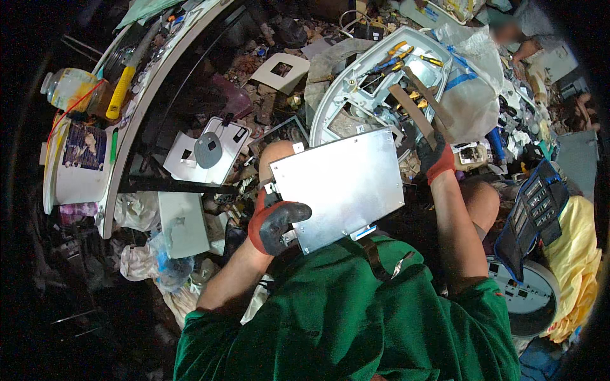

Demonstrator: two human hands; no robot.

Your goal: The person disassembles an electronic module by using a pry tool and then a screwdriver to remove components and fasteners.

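Observation:
My left hand (279, 223), in a red glove with a dark coated palm, grips the left edge of a flat silver metal panel (343, 187), thumb on top. The panel lies tilted over my lap, with small metal tabs on its edges and a light connector strip (363, 232) at its lower edge. My right hand (435, 157), gloved alike, is closed around the lower end of a long brown flat strip (412, 109), just right of the panel. A second brown strip (429, 95) lies beside it; whether the two are joined I cannot tell. The right fingers are partly hidden.
Ahead, a grey plastic casing (337, 95) holds pliers (395, 54) and other hand tools. A hammer with a yellow handle (122, 92) and a jar (70, 89) rest on a curved shelf at left. A dark tool pouch (534, 206) lies at right. Scrap covers the ground.

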